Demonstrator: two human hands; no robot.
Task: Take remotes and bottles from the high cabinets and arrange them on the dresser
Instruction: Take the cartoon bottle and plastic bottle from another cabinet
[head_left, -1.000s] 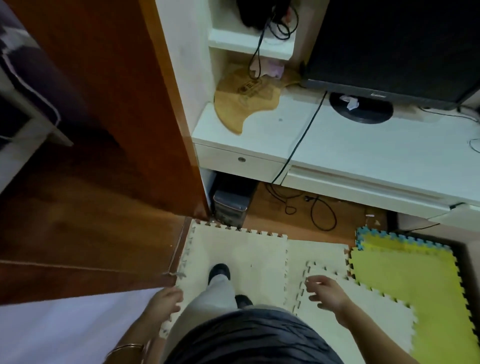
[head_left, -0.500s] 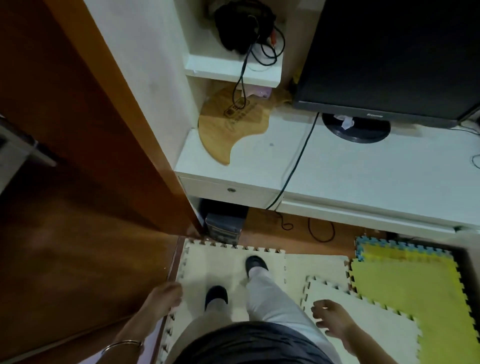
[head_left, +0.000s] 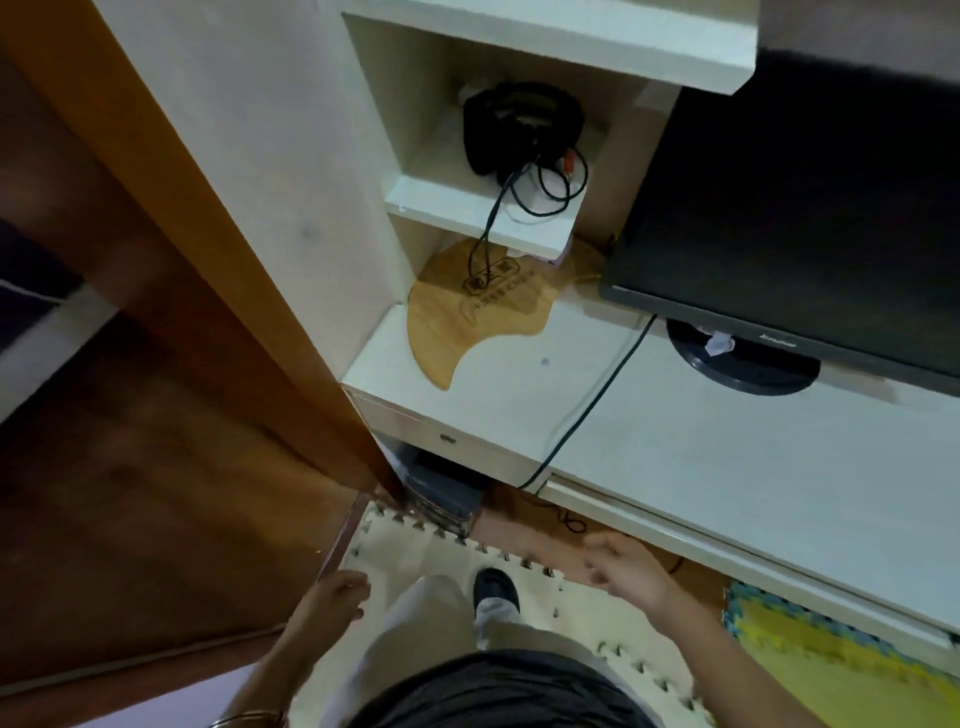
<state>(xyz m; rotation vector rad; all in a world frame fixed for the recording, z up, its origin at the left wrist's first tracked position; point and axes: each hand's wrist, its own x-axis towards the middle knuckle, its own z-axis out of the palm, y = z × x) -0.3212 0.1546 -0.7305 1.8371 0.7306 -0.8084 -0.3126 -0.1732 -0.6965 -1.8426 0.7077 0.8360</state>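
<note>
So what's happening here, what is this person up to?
A person stands on the foam mat facing a white dresser. The left hand and the right hand are out in front of the body, loosely curled and holding nothing. No remote or bottle is in view. The dresser top carries a monitor and a wooden board, with a black corded gadget on the shelf above.

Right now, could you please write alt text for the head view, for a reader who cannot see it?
A person stands on foam mats facing a white dresser, left hand and right hand low and empty. The dresser holds a dark monitor and a flat wooden board; a black cabled device sits on a shelf above.
</note>
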